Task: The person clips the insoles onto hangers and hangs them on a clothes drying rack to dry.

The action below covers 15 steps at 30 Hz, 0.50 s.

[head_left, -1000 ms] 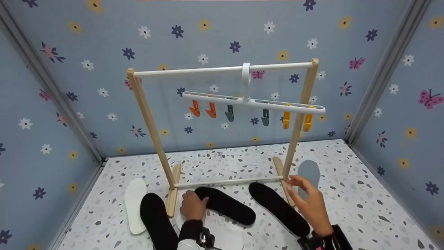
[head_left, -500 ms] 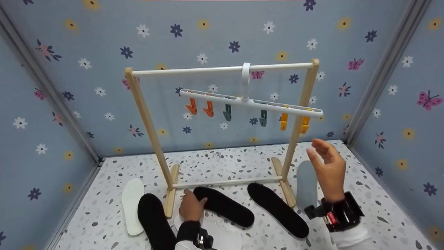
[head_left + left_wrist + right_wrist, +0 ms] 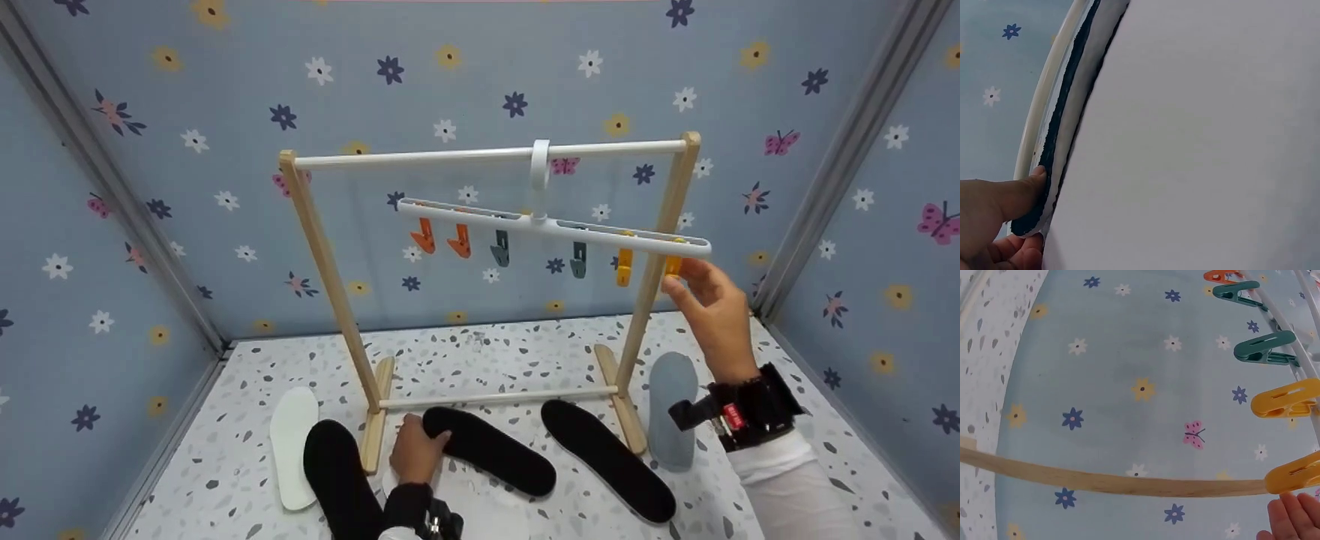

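Observation:
My left hand (image 3: 418,450) grips the end of a black insole (image 3: 491,450) lying in front of the rack. In the left wrist view its thumb lies on the dark upper face of the insole (image 3: 1061,112), fingers below. At the right end of a white hanger (image 3: 585,229), my right hand (image 3: 716,315) pinches the outermost yellow clothespin (image 3: 673,266), thumb at its lower end. The right wrist view has the fingertips (image 3: 1280,512) against that clothespin (image 3: 1297,473). Beside it hangs a second yellow clothespin (image 3: 624,268).
The hanger, tilted down to the right, hangs from a wooden rack (image 3: 330,277). Green clothespins (image 3: 578,259) and orange clothespins (image 3: 424,236) hang further left. More insoles lie around: black (image 3: 607,461), black (image 3: 337,472), white (image 3: 294,450) and grey (image 3: 673,412). Patterned walls (image 3: 480,75) enclose the table.
My right hand has risen from beside the rack's right foot to the outermost yellow clothespin and taken hold of it. The left hand and its insole have stayed in place.

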{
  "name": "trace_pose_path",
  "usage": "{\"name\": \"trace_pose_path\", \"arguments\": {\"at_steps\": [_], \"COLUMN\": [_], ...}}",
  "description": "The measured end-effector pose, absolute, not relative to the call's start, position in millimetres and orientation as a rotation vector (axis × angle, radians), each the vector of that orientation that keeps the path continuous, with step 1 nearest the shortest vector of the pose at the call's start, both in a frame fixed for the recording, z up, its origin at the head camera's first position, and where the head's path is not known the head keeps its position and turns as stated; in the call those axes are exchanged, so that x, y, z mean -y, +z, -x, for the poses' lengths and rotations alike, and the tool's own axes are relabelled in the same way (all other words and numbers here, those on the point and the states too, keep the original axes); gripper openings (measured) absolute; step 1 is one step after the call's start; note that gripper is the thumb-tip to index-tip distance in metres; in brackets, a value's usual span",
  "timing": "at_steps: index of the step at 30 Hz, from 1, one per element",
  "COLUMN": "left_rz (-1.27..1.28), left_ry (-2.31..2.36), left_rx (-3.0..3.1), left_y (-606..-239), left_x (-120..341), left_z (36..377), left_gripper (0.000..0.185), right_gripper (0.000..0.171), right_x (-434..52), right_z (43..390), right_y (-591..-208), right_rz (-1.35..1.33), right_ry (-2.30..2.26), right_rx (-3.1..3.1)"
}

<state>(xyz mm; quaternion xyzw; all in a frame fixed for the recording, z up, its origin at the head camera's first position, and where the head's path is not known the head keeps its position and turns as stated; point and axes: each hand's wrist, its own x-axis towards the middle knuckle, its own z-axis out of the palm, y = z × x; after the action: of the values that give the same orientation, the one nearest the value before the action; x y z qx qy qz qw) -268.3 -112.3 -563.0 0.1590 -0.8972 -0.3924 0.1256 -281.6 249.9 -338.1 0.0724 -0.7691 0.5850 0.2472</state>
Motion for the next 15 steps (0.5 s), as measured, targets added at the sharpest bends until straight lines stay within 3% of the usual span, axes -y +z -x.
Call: {"name": "trace_pose_path", "arguments": {"at_steps": [15], "left_rz": [-0.297], "left_ry": [-1.257], "left_rx": [2.575], "left_y": [-555.3], "left_x": [121.7], "left_z": [263.6], "left_gripper": [0.021], "right_gripper": [0.04], "right_x": [-243.0], "right_z": [285.0], "right_y": [-331.6], "right_rz": [-0.211], "right_ry": [1.762], "right_rx": [1.946]}}
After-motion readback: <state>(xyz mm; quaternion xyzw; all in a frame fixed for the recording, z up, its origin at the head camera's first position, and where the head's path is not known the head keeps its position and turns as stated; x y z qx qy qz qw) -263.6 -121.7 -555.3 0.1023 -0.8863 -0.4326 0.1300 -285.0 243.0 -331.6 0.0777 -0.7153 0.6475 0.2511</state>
